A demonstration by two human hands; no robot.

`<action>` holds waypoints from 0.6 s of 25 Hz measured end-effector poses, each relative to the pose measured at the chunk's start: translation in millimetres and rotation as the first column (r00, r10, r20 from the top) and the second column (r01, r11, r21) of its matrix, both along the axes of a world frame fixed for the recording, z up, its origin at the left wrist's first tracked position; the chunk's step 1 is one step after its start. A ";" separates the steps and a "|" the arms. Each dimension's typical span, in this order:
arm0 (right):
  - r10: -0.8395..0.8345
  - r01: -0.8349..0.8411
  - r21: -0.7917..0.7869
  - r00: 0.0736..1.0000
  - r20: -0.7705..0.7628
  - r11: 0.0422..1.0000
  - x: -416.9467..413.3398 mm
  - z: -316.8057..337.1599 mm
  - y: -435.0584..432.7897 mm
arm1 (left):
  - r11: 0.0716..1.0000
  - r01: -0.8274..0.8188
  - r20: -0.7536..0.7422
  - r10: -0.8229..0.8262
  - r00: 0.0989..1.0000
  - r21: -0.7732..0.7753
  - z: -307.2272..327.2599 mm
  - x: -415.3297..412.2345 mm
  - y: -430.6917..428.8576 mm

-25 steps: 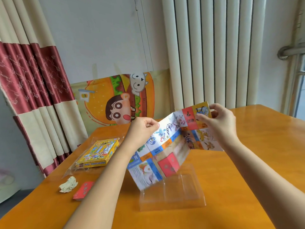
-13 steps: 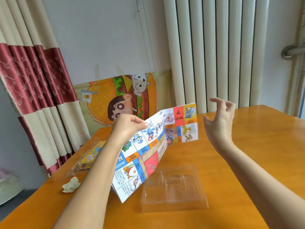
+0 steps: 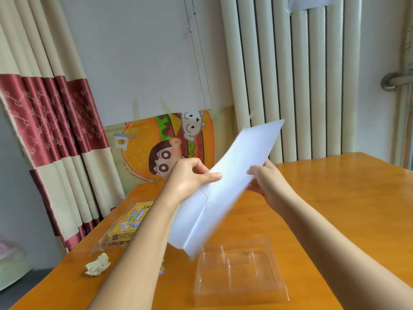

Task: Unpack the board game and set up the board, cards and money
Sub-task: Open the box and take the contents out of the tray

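Observation:
I hold the folded paper game board [image 3: 225, 186] up in the air above the orange table [image 3: 335, 198], its plain white back facing me and its printed side hidden. My left hand [image 3: 190, 177] pinches the board's left edge with thumb on the white side. My right hand [image 3: 266, 180] holds its right edge, fingers behind the sheet. A clear plastic insert tray [image 3: 239, 271] lies on the table below the board. The yellow game box [image 3: 131, 220] lies in a clear wrapper at the left.
A crumpled paper ball [image 3: 98, 265] sits near the table's left edge. A cartoon burger poster [image 3: 167, 144] leans against the wall behind the table. Red and cream curtains [image 3: 55, 130] hang at the left, a radiator [image 3: 301, 74] at the back.
The board has turned over, so its white back faces me instead of the printed squares. My right hand, free half a second ago, has taken its right edge again.

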State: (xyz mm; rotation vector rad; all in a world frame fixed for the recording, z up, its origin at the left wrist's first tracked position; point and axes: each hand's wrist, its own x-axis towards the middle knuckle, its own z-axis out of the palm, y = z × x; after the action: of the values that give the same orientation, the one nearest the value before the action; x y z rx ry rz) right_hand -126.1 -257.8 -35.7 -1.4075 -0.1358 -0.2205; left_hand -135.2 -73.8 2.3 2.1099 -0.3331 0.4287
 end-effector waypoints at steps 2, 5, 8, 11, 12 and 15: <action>-0.059 0.056 -0.046 0.996 -0.066 0.997 1.5 1.6 -18.2 | 0.993 -0.049 -0.008 0.048 0.999 -0.110 3.8 9.2 6.9; -0.119 0.110 -0.059 0.977 -0.177 0.992 12.5 2.3 -51.3 | 0.957 -0.174 0.038 0.187 0.982 -0.233 13.7 26.9 25.1; -0.109 0.115 0.025 0.978 -0.175 0.993 20.9 14.2 -85.5 | 0.912 -0.263 -0.063 0.256 0.964 -0.315 8.0 54.8 50.8; -0.106 0.105 -0.027 0.994 -0.028 0.994 26.6 37.5 -103.6 | 0.889 -0.289 -0.220 0.221 0.950 -0.355 -7.1 73.4 44.6; -0.176 0.179 -0.046 0.983 0.057 0.983 26.5 47.7 -104.7 | 0.880 -0.328 -0.215 0.266 0.940 -0.343 -6.5 75.3 35.6; -0.544 0.612 -0.102 0.757 0.363 0.784 20.5 71.2 -113.7 | 0.855 -0.152 -0.212 0.051 0.976 -0.496 15.9 59.5 -5.5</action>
State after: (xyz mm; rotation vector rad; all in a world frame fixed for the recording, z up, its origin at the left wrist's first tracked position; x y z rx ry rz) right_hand -105.6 -371.5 35.4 -1.5938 0.0264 -0.9866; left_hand -75.7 -79.4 18.2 1.6290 0.0135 0.3266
